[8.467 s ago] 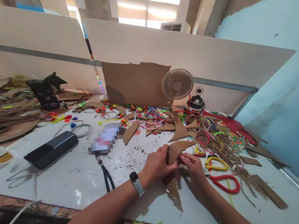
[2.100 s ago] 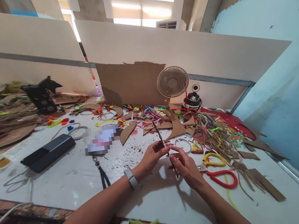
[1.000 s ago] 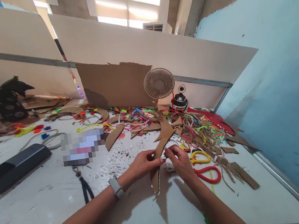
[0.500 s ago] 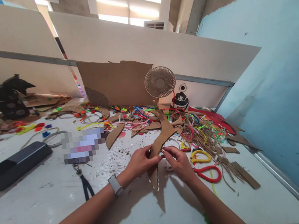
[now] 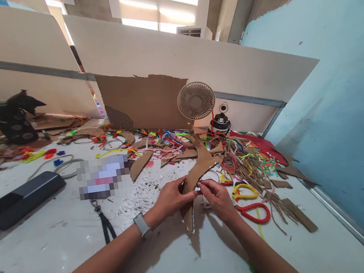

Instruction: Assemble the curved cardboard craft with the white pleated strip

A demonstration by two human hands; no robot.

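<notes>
A curved strip of brown cardboard (image 5: pixel 195 180) is held just above the white table (image 5: pixel 63 234), its lower end pointing toward me. My left hand (image 5: pixel 172 199), with a watch on the wrist, pinches the strip's left edge near its middle. My right hand (image 5: pixel 216 199) pinches the right edge at the same spot, fingers closed. Close to my right hand lie a red-handled pair of scissors (image 5: pixel 253 212) and a yellow-handled pair (image 5: pixel 244 191).
A heap of coloured pipe cleaners, jute cord and cardboard offcuts (image 5: pixel 239 155) covers the back right of the table. A small fan (image 5: pixel 196 100) and a big cardboard sheet (image 5: pixel 139 99) stand against the partition. A black case (image 5: pixel 18 200) and a lanyard (image 5: pixel 104 219) lie left.
Two seconds ago the strip was edge-on and upright between my hands; now its flat face shows and it is tilted. Over the last half second both hands have barely moved.
</notes>
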